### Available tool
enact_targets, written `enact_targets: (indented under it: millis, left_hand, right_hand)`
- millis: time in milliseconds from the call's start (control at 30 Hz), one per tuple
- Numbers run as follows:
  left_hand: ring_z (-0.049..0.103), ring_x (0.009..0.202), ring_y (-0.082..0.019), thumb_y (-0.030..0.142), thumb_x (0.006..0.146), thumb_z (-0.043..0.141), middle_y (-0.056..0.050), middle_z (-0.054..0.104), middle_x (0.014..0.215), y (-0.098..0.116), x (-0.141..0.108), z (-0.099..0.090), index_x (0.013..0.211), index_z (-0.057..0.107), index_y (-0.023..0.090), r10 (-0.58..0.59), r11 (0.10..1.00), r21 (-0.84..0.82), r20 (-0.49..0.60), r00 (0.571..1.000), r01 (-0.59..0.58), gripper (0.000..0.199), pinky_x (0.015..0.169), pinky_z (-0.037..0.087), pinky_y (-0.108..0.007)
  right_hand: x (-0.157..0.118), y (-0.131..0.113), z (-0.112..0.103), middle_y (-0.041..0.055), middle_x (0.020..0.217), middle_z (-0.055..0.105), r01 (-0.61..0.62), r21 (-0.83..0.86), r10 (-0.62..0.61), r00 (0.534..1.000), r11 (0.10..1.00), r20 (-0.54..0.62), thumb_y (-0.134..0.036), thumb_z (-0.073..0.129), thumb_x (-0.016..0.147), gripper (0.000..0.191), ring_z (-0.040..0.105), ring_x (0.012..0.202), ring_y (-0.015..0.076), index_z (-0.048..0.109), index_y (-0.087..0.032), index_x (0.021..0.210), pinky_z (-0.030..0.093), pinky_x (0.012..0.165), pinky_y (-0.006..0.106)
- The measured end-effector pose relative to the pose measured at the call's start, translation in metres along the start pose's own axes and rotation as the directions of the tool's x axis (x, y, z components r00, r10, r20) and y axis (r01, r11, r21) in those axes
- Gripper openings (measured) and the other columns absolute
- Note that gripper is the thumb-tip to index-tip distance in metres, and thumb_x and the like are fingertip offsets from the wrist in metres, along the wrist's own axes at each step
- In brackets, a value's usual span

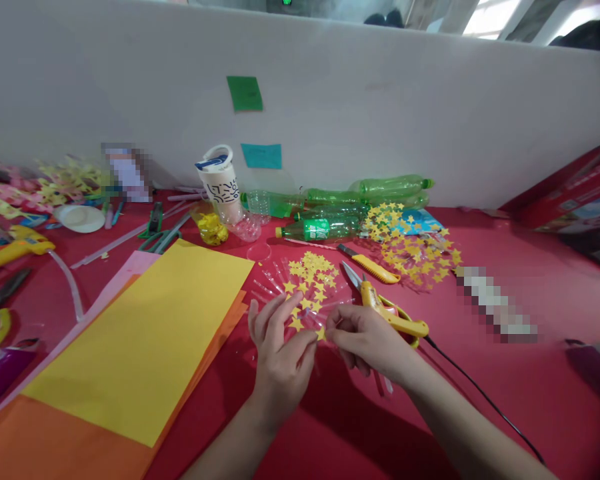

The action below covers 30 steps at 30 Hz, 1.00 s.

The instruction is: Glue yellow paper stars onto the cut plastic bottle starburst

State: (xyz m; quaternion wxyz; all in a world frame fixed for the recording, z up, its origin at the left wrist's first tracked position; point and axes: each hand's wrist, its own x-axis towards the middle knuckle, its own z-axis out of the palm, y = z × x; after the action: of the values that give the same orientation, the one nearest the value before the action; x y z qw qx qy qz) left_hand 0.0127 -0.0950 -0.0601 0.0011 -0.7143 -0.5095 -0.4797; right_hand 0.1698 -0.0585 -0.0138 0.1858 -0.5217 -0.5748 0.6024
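Yellow paper stars (pixel 314 267) cover part of a clear plastic piece cut into thin strips (pixel 275 277), which lies in front of me on the red table. My left hand (pixel 283 353) is over its near edge, thumb and a finger at a small yellow star (pixel 321 333); its other fingers are spread. From the right, my right hand (pixel 363 337) comes up beside the same star with its fingers curled together. Whatever may be between those fingertips is too small to make out. A second star-covered piece (pixel 415 250) stands farther back on the right.
Yellow paper (pixel 145 340) tops a stack at the left. Scissors (pixel 353 275), a yellow glue gun (pixel 390 313) with a black cord and a cutter (pixel 375 268) lie right of my hands. Green bottles (pixel 330 229) and a white cup (pixel 221 187) line the back by the grey partition (pixel 330 100).
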Motion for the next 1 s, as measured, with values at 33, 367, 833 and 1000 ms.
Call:
enact_targets:
  millis: [33,367,833,1000]
  left_hand:
    - [0.043,0.119,-0.03,0.006,0.076,0.061,-0.011,0.054,0.123,0.0,-0.0004,0.0001,0.07,0.067,0.019,0.002,1.0,0.001,-0.004,1.0,-0.002,0.016,0.105,0.021,-0.066]
    - [0.044,0.118,-0.03,0.005,0.076,0.06,-0.011,0.056,0.122,-0.0002,-0.0009,0.0006,0.071,0.067,0.018,0.036,0.999,-0.002,-0.009,0.999,-0.036,0.016,0.104,0.022,-0.066]
    - [0.045,0.119,-0.03,0.006,0.077,0.059,-0.009,0.056,0.123,-0.0018,-0.0017,0.0005,0.07,0.067,0.02,0.022,1.0,0.005,0.005,1.0,-0.022,0.018,0.105,0.023,-0.064]
    - [0.045,0.118,-0.03,0.005,0.076,0.059,-0.01,0.056,0.123,-0.0022,-0.0029,-0.0001,0.071,0.067,0.02,0.014,1.0,-0.004,0.002,1.0,-0.014,0.018,0.105,0.022,-0.065]
  right_hand:
    - [0.0004,0.0011,0.0001,-0.0103,0.039,0.05,0.009,-0.01,-0.009,1.0,1.0,-0.006,-0.018,0.049,0.078,0.007,0.036,0.024,0.0034,0.053,-0.02,0.073,0.027,0.027,0.012]
    - [0.0025,-0.0003,0.0,-0.0096,0.041,0.051,0.033,-0.06,-0.033,0.999,0.998,-0.003,-0.021,0.051,0.08,0.009,0.04,0.026,0.0033,0.052,-0.02,0.071,0.028,0.028,0.011]
    - [0.0014,-0.0072,-0.0014,-0.0087,0.043,0.051,-0.002,-0.031,0.004,0.999,1.0,0.053,-0.024,0.051,0.081,0.009,0.041,0.028,0.0043,0.055,-0.018,0.076,0.03,0.03,0.013]
    - [0.0045,-0.0044,-0.0004,-0.0093,0.042,0.052,-0.005,0.002,0.005,0.998,1.0,0.059,-0.025,0.052,0.08,0.007,0.04,0.027,0.004,0.054,-0.019,0.078,0.03,0.03,0.012]
